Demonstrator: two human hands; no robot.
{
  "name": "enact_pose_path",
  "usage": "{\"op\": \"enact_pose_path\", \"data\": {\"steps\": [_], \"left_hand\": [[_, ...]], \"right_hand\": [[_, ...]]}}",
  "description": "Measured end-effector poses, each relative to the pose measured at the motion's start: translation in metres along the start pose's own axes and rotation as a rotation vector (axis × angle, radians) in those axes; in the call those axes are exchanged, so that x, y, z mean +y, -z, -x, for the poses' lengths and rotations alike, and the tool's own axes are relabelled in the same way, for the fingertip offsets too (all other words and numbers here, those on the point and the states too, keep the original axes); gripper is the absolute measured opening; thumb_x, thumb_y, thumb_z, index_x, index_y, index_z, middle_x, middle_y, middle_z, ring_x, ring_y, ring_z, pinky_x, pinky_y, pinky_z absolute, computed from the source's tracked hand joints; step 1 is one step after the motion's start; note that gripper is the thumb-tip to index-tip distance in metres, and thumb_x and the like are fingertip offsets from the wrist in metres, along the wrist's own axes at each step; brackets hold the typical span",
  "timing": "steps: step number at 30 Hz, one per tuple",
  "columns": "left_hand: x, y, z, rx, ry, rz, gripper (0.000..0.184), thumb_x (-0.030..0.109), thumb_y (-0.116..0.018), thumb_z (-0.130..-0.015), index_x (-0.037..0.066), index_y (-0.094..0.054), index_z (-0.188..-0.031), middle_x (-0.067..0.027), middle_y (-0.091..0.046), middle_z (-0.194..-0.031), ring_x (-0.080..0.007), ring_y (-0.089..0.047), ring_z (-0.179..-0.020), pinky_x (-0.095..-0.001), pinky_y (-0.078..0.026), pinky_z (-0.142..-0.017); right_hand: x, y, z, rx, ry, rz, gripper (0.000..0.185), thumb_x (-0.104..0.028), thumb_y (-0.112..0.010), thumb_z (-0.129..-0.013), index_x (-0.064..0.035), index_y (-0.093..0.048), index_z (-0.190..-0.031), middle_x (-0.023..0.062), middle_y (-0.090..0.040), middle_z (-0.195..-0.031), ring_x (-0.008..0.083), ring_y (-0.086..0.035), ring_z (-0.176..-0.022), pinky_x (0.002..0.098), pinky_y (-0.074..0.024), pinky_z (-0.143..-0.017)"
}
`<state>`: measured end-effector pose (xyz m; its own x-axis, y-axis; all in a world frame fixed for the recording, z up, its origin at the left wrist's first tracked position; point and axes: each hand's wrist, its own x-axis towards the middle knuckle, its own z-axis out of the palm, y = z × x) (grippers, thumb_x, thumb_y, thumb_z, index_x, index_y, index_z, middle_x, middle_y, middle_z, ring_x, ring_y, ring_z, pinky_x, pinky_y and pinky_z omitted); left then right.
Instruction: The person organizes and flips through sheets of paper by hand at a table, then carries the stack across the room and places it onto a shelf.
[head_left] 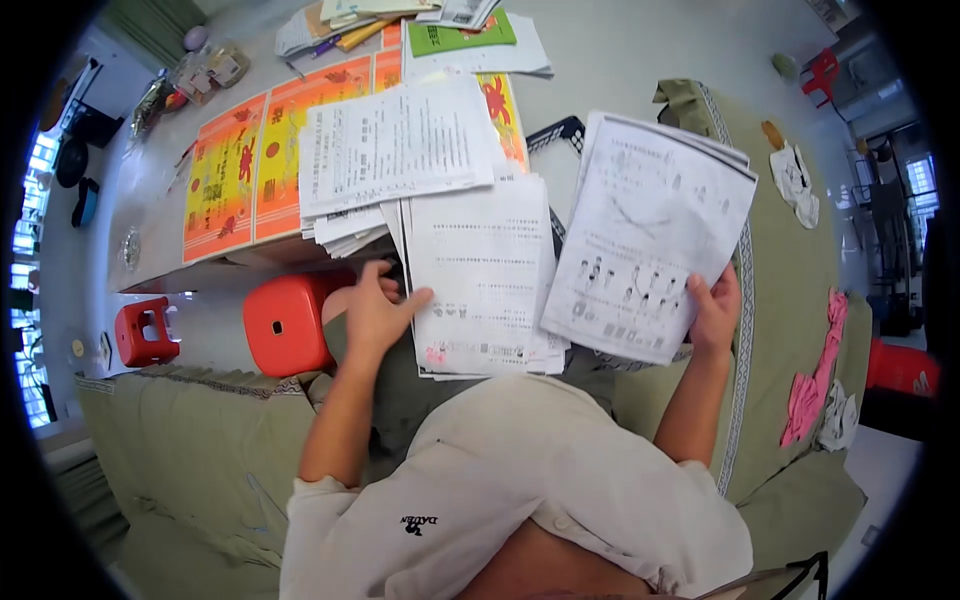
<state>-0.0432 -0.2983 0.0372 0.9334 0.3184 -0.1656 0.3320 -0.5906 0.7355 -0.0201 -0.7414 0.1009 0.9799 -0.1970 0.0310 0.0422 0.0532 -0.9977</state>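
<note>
On the right, my right hand (716, 305) grips a few printed worksheets (640, 235) by their lower right edge, thumb on top. The top sheet carries small drawings and lines of print. Across my lap lies a stack of printed papers (480, 270) with pink-red marks at its lower left corner. My left hand (380, 312) is at the left edge of that stack. Its thumb reaches over the paper, apart from the curled fingers. Just beyond, another pile of printed sheets (400, 145) rests on the table edge.
The table (150, 250) bears orange and yellow printed boards (310, 120), a green booklet (462, 35) and clear jars (228, 65). Red stools (285, 325) stand at the left. A green-covered sofa (790, 260) holds a pink cloth (815, 380) at the right.
</note>
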Motion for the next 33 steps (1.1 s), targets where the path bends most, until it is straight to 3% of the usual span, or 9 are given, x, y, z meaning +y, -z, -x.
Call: {"op": "enact_pose_path", "data": {"steps": [5,8,14,17,21,27,30,31,33], "left_hand": [[-0.013,-0.032,0.039,-0.110,0.102,0.137,0.058,0.017,-0.085,-0.063,-0.004,-0.056,-0.108,-0.0063,-0.064,-0.071,-0.0101,-0.060,-0.064,-0.0250,-0.050,-0.059],[-0.012,-0.032,0.043,-0.129,0.098,0.213,0.035,0.010,-0.080,-0.069,-0.004,-0.060,-0.094,-0.0052,-0.065,-0.068,-0.0079,-0.059,-0.060,-0.0228,-0.048,-0.057],[-0.020,-0.011,0.043,-0.164,-0.022,0.185,0.018,0.009,-0.068,-0.078,-0.007,-0.062,-0.082,-0.0093,-0.066,-0.066,-0.0137,-0.057,-0.054,-0.0263,-0.046,-0.056],[0.002,0.023,0.046,-0.257,-0.029,-0.173,0.018,0.008,-0.063,-0.084,-0.009,-0.063,-0.090,-0.0103,-0.068,-0.070,-0.0117,-0.060,-0.059,-0.0256,-0.047,-0.058],[-0.014,0.048,0.046,-0.342,0.029,0.269,0.021,0.005,-0.057,-0.089,-0.010,-0.064,-0.101,-0.0081,-0.068,-0.080,-0.0077,-0.059,-0.069,-0.0245,-0.048,-0.062],[-0.045,0.066,0.024,-0.520,0.109,0.757,0.024,0.003,-0.057,-0.088,-0.007,-0.061,-0.109,-0.0092,-0.064,-0.108,-0.0139,-0.061,-0.093,-0.0271,-0.047,-0.086],[-0.047,0.035,0.022,-0.494,0.178,0.998,0.026,0.002,-0.056,-0.088,-0.006,-0.063,-0.111,-0.0053,-0.065,-0.101,-0.0139,-0.060,-0.094,-0.0276,-0.047,-0.085],[-0.058,0.023,0.017,-0.560,0.013,0.866,0.029,0.004,-0.056,-0.088,-0.004,-0.060,-0.116,-0.0063,-0.066,-0.102,-0.0135,-0.061,-0.095,-0.0270,-0.048,-0.086],[-0.024,0.014,0.025,-0.507,0.144,0.811,0.035,0.006,-0.055,-0.090,-0.004,-0.052,-0.124,-0.0074,-0.067,-0.097,-0.0125,-0.062,-0.085,-0.0276,-0.049,-0.079]], "right_hand": [[-0.014,-0.013,-0.005,-0.059,0.059,-0.032,0.043,-0.001,-0.062,-0.086,0.0067,-0.046,-0.125,0.0138,-0.063,-0.113,0.0164,-0.062,-0.098,0.0290,-0.0477,-0.087],[-0.017,-0.015,-0.007,-0.060,0.062,-0.043,0.043,-0.002,-0.062,-0.086,0.0065,-0.047,-0.125,0.0138,-0.063,-0.113,0.0165,-0.062,-0.097,0.0287,-0.0482,-0.087],[-0.006,-0.007,-0.007,-0.094,0.028,-0.047,0.046,0.001,-0.061,-0.085,0.0067,-0.045,-0.127,0.0151,-0.060,-0.119,0.0186,-0.060,-0.104,0.0312,-0.0462,-0.092],[-0.003,-0.006,-0.005,-0.096,0.006,-0.059,0.046,0.001,-0.061,-0.085,0.0067,-0.045,-0.127,0.0149,-0.061,-0.118,0.0183,-0.061,-0.104,0.0311,-0.0464,-0.092],[-0.007,-0.010,-0.006,-0.095,0.017,-0.061,0.044,0.001,-0.060,-0.085,0.0070,-0.045,-0.127,0.0146,-0.062,-0.114,0.0169,-0.062,-0.099,0.0293,-0.0481,-0.088],[-0.008,-0.012,-0.008,-0.127,0.027,-0.093,0.043,0.000,-0.059,-0.086,0.0074,-0.045,-0.126,0.0148,-0.063,-0.112,0.0164,-0.063,-0.097,0.0282,-0.0493,-0.086],[-0.007,-0.012,-0.008,-0.140,0.012,-0.128,0.043,0.000,-0.059,-0.086,0.0072,-0.046,-0.126,0.0152,-0.063,-0.112,0.0166,-0.063,-0.097,0.0286,-0.0498,-0.086],[-0.007,-0.011,-0.008,-0.144,0.007,-0.139,0.042,0.000,-0.059,-0.086,0.0072,-0.046,-0.126,0.0153,-0.063,-0.112,0.0166,-0.063,-0.097,0.0288,-0.0499,-0.086],[-0.010,-0.012,-0.007,-0.136,-0.023,-0.149,0.042,0.000,-0.059,-0.086,0.0069,-0.046,-0.126,0.0155,-0.063,-0.113,0.0170,-0.063,-0.097,0.0296,-0.0500,-0.086]]}}
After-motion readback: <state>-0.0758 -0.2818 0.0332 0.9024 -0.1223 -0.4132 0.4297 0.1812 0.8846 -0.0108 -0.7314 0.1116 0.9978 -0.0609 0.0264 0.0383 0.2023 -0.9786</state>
